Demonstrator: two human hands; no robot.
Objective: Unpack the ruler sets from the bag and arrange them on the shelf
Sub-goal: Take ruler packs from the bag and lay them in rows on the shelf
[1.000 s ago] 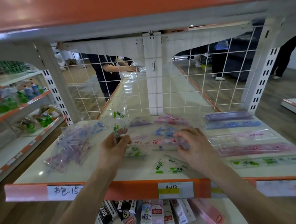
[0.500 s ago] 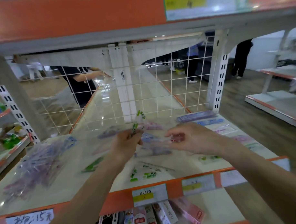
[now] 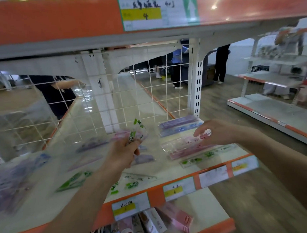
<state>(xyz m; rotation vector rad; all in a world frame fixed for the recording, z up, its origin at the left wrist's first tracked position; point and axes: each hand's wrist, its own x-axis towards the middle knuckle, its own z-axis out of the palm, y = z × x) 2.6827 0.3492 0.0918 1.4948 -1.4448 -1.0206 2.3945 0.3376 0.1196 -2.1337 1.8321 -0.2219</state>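
Partway: a row of sets on the shelf, two more in hand.
My left hand grips a green set upright; my right hand pinches a pink set just above that row, at the right end. Loose green pieces lie mid-shelf. The bag at left is motion-blurred; I can't tell what remains inside.

The clear bag at the left of the shelf is smeared by blur and cut by the picture's left edge, its contents past counting. The left hand hides in its grip the lower end of the green-printed ruler set. The right hand pinches a pink-printed piece and covers its end, and the boxes below are cut by the bottom edge.
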